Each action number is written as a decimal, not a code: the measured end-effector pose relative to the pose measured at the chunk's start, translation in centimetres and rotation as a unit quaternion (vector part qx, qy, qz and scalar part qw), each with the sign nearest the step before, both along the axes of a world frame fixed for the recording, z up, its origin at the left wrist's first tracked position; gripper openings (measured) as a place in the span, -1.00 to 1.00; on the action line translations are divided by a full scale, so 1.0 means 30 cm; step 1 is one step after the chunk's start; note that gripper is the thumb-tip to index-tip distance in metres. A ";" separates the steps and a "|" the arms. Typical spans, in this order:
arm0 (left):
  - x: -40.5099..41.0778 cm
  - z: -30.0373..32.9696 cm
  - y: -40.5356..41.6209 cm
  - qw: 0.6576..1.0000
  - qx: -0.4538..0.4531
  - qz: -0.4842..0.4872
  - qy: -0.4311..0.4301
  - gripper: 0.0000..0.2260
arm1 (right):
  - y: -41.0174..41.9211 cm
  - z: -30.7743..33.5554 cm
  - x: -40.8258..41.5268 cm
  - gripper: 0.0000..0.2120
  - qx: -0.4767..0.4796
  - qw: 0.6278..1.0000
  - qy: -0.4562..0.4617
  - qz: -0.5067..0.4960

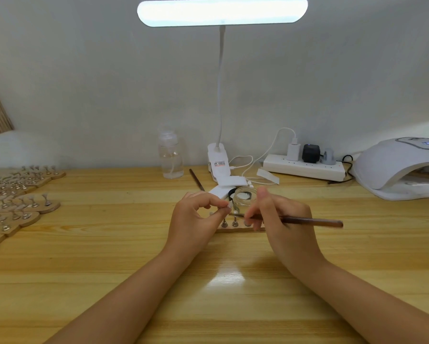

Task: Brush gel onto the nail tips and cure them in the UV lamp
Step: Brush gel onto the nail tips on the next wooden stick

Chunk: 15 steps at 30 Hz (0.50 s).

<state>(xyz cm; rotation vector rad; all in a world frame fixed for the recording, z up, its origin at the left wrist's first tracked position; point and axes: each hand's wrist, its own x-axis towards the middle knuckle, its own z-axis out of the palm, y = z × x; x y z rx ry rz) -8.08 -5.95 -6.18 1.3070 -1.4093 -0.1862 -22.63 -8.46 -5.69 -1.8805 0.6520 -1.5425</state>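
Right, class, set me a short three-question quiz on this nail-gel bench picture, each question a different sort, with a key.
1. True or false: the right hand holds the brush with its bristle end pointing toward the left hand.
2. Where does the UV lamp sit? A) far right of the table B) far left C) between the forearms
3. Fill in: the open glass jar stands just behind the wooden ______ with metal pegs.

Key: 1 true; 2 A; 3 stand
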 end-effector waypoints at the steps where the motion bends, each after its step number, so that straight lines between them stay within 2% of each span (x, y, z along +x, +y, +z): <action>1: 0.000 0.000 0.000 1.000 0.000 0.000 0.002 -0.75 | 0.001 0.000 0.000 -0.58 0.007 1.000 -0.010 0.007; 6: 0.001 -0.001 -0.003 1.000 -0.001 0.001 -0.001 -0.77 | -0.009 0.007 -0.004 -0.66 -0.056 0.998 0.011 -0.035; 10: 0.000 -0.001 0.000 1.000 -0.001 -0.002 -0.002 -0.75 | -0.002 0.006 -0.002 -0.61 0.009 1.000 -0.019 -0.002; 15: -0.003 0.001 0.001 1.000 0.005 -0.004 0.003 -0.77 | -0.009 0.009 -0.004 -0.66 -0.029 0.999 0.006 -0.034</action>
